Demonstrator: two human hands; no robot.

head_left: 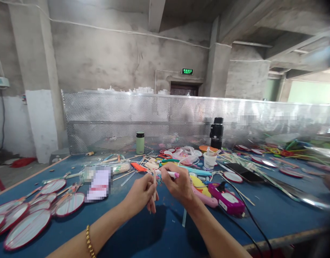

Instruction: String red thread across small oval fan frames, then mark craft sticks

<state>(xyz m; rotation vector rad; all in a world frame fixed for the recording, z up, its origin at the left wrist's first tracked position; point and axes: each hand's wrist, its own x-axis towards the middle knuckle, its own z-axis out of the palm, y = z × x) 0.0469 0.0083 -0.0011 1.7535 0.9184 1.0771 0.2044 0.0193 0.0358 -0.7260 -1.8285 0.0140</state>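
Here the left hand (140, 195) pinches a thin pale stick (154, 186) upright, fingers closed tight on it. The right hand (178, 186) grips a white pen (169, 174) with a pink tip, touching the stick's top. Both hover over the blue table (165, 229), near a magenta glue gun (226, 199) on the right.

Matt blue table (159, 233), shiny perforated metal screen (113, 118), glossy plastic glue gun (226, 199)

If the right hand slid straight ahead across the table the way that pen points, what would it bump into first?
Probably the turquoise stick lying just past the pink tip of the pen held by the right hand; beyond it stands a white cup. Depth is hard to judge here.
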